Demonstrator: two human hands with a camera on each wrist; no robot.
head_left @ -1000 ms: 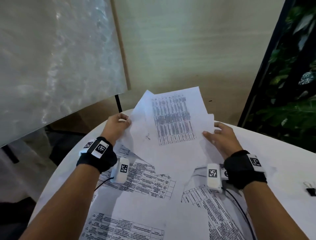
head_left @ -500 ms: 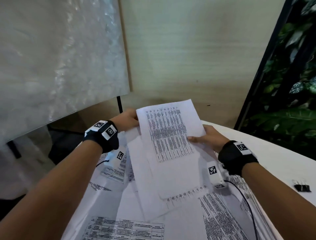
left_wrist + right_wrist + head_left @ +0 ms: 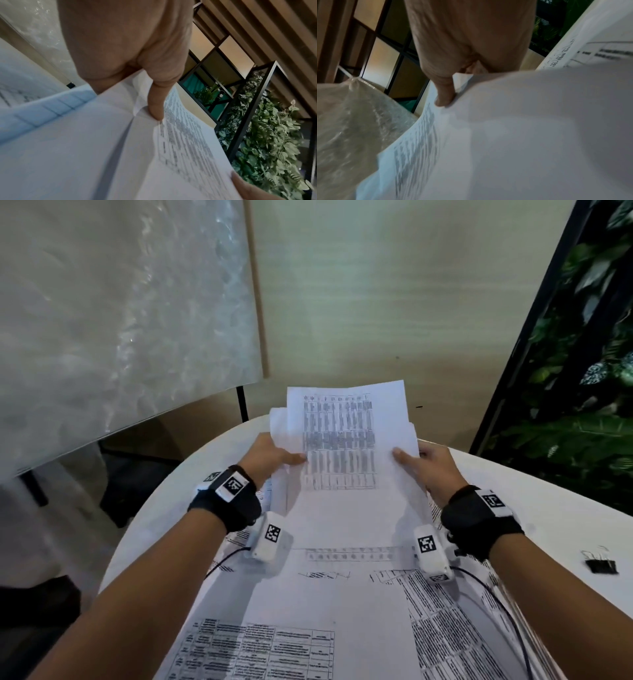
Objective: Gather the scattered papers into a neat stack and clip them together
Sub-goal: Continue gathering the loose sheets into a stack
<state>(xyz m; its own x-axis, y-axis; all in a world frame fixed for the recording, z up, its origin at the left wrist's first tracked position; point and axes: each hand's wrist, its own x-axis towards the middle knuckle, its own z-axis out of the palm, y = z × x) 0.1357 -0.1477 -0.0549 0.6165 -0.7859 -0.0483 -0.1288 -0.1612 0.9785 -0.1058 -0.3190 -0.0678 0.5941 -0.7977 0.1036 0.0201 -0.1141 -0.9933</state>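
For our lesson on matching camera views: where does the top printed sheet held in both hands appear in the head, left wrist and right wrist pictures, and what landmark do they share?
Head: top printed sheet at centre, left hand and right hand gripping its side edges.
Left wrist: sheet runs from centre to lower right, under the thumb.
Right wrist: sheet at lower centre-left, below the thumb.
Shared landmark: the black-framed plant wall; in the right wrist view only a dark strip of foliage.

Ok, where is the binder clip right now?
In the head view the black binder clip lies on the white table at the far right, beyond the right hand, apart from the papers.
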